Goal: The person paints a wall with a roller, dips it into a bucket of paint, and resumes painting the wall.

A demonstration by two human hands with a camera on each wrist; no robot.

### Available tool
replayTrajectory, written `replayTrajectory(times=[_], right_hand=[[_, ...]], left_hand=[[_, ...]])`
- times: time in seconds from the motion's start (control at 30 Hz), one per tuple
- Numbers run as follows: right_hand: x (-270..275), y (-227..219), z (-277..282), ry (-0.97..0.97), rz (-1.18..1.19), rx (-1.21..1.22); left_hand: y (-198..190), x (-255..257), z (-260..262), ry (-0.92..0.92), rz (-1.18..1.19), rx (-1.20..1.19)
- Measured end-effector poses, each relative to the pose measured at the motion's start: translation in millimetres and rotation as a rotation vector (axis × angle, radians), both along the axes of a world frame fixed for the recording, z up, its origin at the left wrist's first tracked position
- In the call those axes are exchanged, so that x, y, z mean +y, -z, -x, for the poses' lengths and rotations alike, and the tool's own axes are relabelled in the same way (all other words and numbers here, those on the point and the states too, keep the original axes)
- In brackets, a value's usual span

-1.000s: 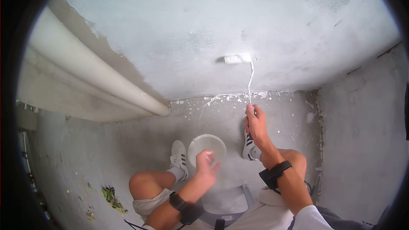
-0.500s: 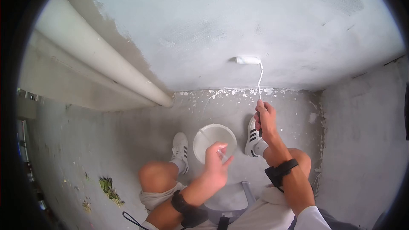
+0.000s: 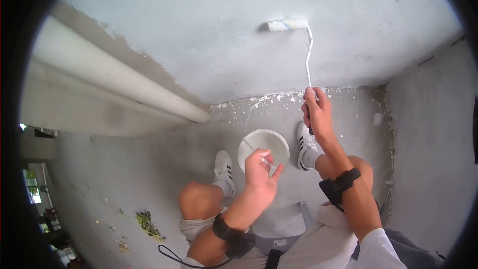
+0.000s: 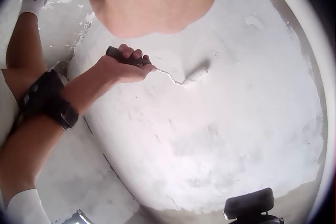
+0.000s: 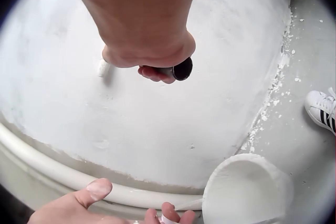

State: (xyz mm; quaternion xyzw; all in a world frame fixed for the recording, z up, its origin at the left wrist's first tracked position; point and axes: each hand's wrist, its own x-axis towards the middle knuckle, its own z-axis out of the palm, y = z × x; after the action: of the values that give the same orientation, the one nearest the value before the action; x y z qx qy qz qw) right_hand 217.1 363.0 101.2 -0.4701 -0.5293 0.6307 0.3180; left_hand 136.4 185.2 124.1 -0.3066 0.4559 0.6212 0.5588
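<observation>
My right hand (image 3: 313,112) grips the dark handle of a paint roller; its white sleeve (image 3: 287,24) lies flat against the pale painted wall (image 3: 199,30), high up. The left wrist view shows that hand (image 4: 126,66) curled round the handle, with the roller (image 4: 197,71) on the wall. From the right wrist view I see the knuckles (image 5: 147,50) and the handle's black end (image 5: 182,69). My left hand (image 3: 261,172) hovers over a white paint bucket (image 3: 264,144) on the floor and pinches a thin white stick; what the stick is stays unclear.
A thick white pipe (image 3: 114,82) runs along the wall's foot at left. Two white sneakers (image 3: 306,144) flank the bucket on the paint-spattered concrete floor (image 3: 149,169). A grey side wall (image 3: 428,144) closes in on the right. Green plant scraps (image 3: 147,221) lie at lower left.
The roller has travelled up the wall and my right hand rose with it. My left hand stayed over the bucket, still holding the thin stick.
</observation>
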Motion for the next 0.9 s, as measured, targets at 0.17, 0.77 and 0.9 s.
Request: replayTrajectory(times=[0.17, 0.77, 0.9], right_hand=[[-1.7, 32.4, 2.1, 0.020, -0.138, -0.216], [-7.9, 18.2, 4.7, 0.075, -0.037, -0.361], [-14.0, 18.0, 2.3, 0.097, -0.118, -0.312]], left_hand=[[-0.3, -0.8, -5.6, -0.048, 0.032, -0.009], [46.3, 19.9, 3.2, -0.016, 0.098, -0.028], [53.6, 25.8, -7.8, -0.011, 0.134, -0.038]])
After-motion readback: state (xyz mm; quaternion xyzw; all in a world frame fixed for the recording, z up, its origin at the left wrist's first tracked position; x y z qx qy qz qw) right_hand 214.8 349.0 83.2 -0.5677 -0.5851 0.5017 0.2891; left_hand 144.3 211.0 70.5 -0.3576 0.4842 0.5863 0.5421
